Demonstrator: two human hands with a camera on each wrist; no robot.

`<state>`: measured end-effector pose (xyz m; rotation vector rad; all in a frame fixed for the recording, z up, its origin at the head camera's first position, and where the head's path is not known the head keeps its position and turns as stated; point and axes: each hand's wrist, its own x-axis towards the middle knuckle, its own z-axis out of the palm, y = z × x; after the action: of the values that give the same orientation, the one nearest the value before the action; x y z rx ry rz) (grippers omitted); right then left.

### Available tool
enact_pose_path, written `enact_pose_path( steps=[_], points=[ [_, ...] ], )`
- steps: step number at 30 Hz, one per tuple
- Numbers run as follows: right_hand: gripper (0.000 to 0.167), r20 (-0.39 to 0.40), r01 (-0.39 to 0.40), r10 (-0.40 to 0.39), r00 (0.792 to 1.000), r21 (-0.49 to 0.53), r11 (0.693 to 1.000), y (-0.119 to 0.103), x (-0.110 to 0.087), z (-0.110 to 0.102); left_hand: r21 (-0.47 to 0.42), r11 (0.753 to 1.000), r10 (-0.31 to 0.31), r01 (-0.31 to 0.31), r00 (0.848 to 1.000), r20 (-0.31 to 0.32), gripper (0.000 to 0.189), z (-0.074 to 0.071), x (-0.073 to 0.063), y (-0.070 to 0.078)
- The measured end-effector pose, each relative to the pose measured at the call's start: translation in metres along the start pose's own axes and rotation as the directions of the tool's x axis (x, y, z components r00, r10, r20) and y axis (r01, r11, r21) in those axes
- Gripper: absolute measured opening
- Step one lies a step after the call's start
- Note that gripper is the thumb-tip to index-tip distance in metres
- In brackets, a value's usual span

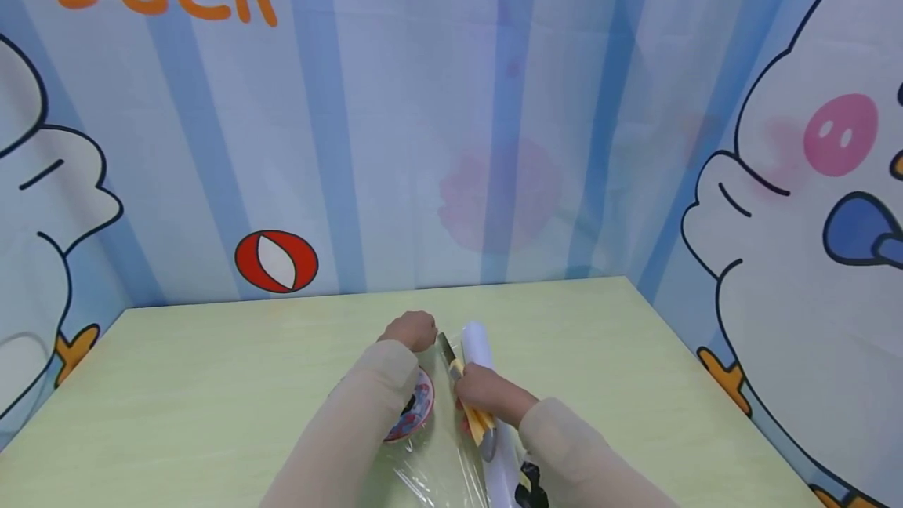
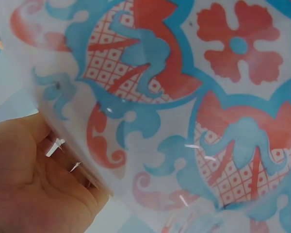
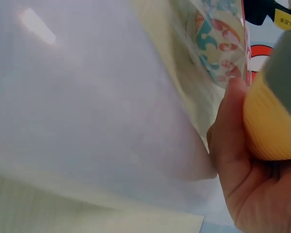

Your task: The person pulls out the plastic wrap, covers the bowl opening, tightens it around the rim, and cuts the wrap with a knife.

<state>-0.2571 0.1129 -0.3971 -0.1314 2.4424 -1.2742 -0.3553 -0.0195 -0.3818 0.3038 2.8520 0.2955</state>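
Note:
My right hand [image 1: 494, 392] grips a knife [image 1: 483, 426] by its yellow and grey handle, its blade pointing away toward the left hand. The handle's thick end also fills the right side of the right wrist view, above my palm [image 3: 259, 194]. Farther back, my left hand [image 1: 412, 330] has its fingers curled at the edge of clear plastic film [image 1: 451, 445]. Seen through that film in the left wrist view is a bowl [image 2: 242, 141] with a red and blue pattern. In the head view the left sleeve partly hides this bowl [image 1: 421, 406].
A long white roll [image 1: 502, 465] lies along the right of the film, under the right hand and knife. The pale table [image 1: 212, 382] stretches to both sides. Striped curtains [image 1: 402, 116] with cartoon prints stand behind it.

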Motion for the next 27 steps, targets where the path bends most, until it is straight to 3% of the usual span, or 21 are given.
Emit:
enact_pose_path(
  steps=[11, 21, 27],
  points=[
    [0.016, 0.169, -0.053, 0.012, 0.986, 0.241, 0.969, 0.014, -0.025, -0.014, -0.068, 0.998, 0.019, -0.019, 1.000, -0.001, 0.034, -0.003, -0.004, -0.002],
    [0.018, 0.270, -0.081, 0.013, 0.963, 0.241, 0.967, 0.030, -0.059, -0.027, -0.149, 0.987, 0.052, -0.055, 0.998, -0.025, 0.025, -0.006, -0.007, -0.002],
    [0.021, 0.385, -0.123, 0.026, 0.923, 0.229, 0.966, 0.042, -0.084, -0.035, -0.232, 0.970, 0.069, -0.076, 0.997, -0.038, 0.029, -0.004, -0.004, -0.006]
  ],
)
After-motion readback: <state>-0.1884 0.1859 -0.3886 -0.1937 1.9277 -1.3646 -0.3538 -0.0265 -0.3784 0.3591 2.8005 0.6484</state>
